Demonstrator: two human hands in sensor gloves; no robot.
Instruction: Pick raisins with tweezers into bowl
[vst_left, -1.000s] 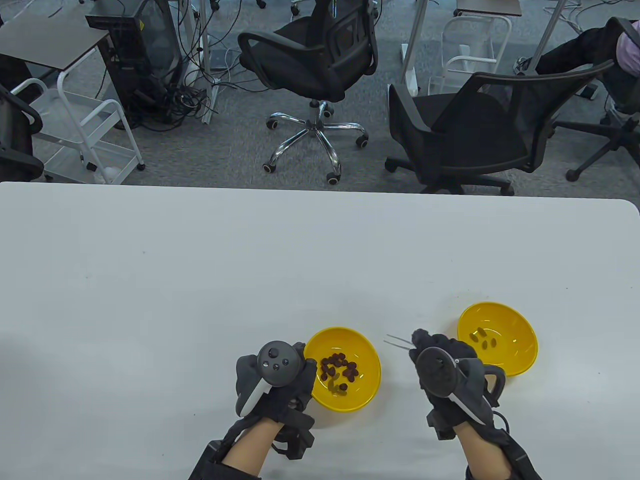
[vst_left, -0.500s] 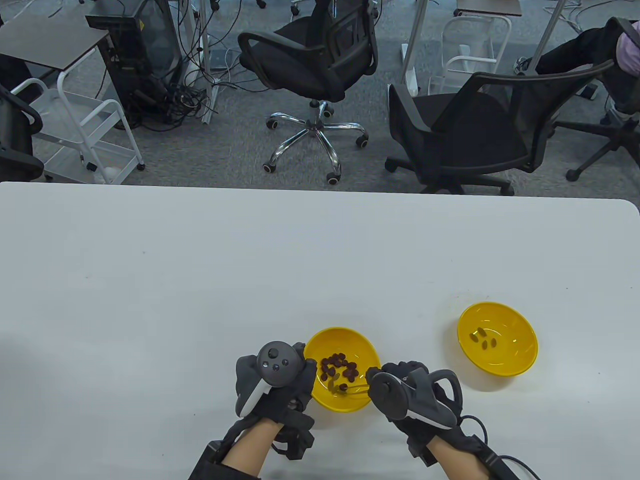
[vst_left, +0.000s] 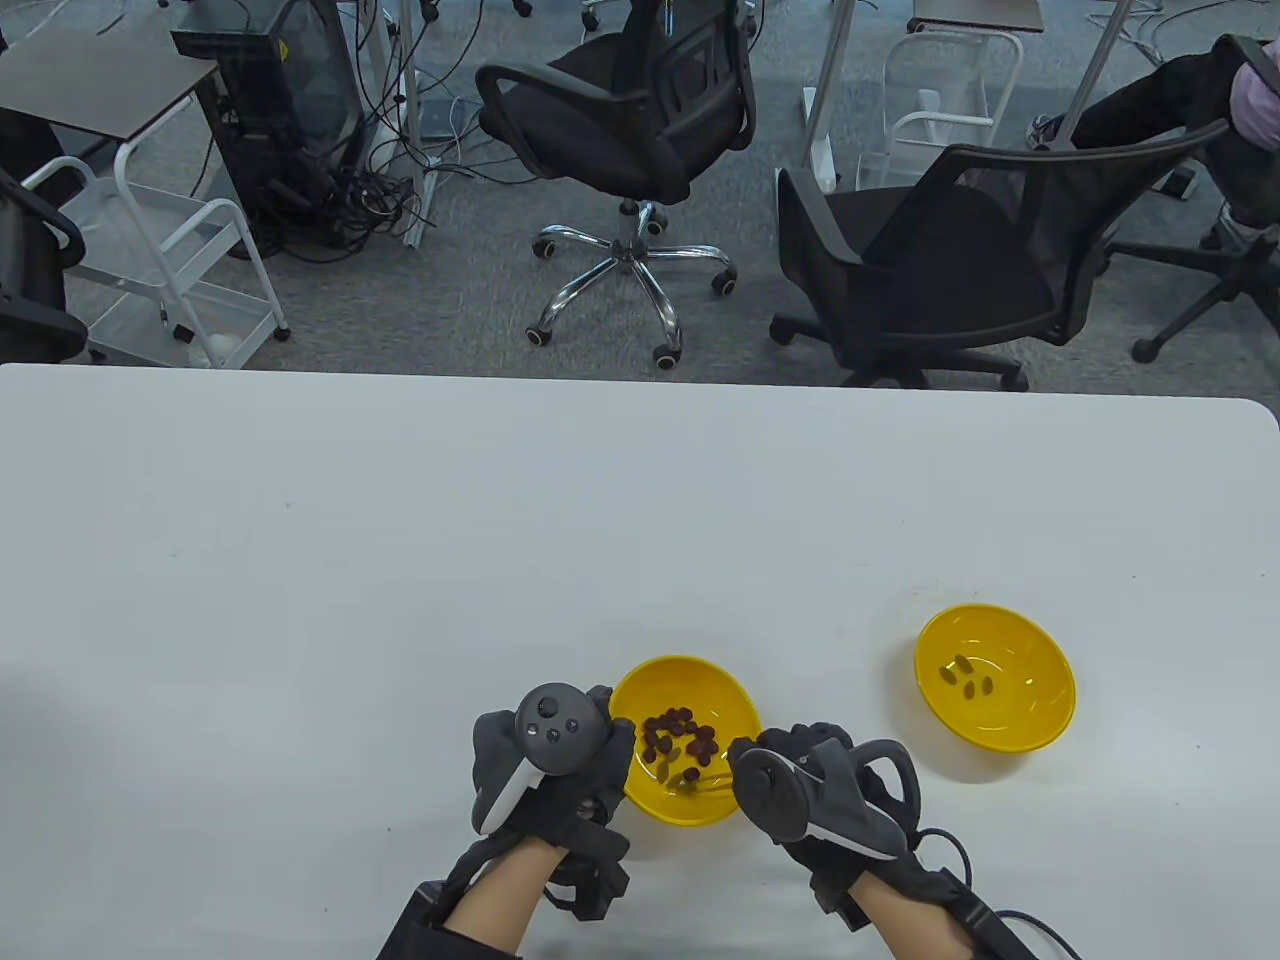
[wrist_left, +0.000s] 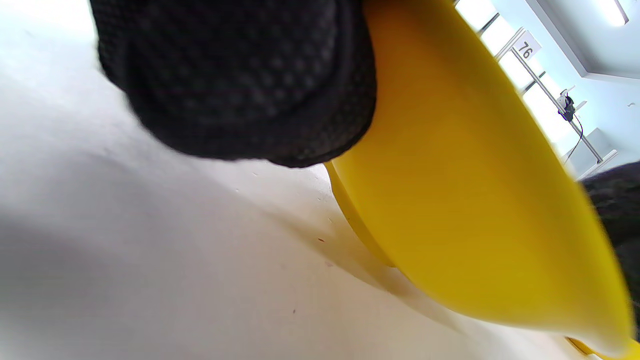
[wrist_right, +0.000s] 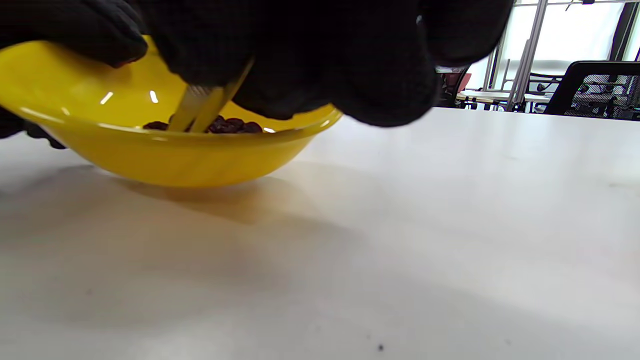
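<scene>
A yellow bowl (vst_left: 648, 690) near the table's front holds several dark raisins (vst_left: 680, 735). My left hand (vst_left: 560, 755) rests against its left rim; in the left wrist view a gloved finger (wrist_left: 240, 85) touches the bowl's outer wall (wrist_left: 465, 200). My right hand (vst_left: 800, 785) is at the bowl's right rim and grips metal tweezers (vst_left: 712, 782), whose tips reach down among the raisins (wrist_right: 227, 125). The tweezers (wrist_right: 200, 107) hang from my gloved fingers in the right wrist view. A second yellow bowl (vst_left: 1040, 700) to the right holds three raisins (vst_left: 967, 675).
The white table (vst_left: 400, 560) stretches far and to the left of both bowls. Its far edge faces two black office chairs (vst_left: 640, 110) and a white cart (vst_left: 170, 270) on the floor.
My right hand moved left from beside the right bowl to the left bowl and lowered the tweezers' tips into the raisins. My left hand stayed at the rim.
</scene>
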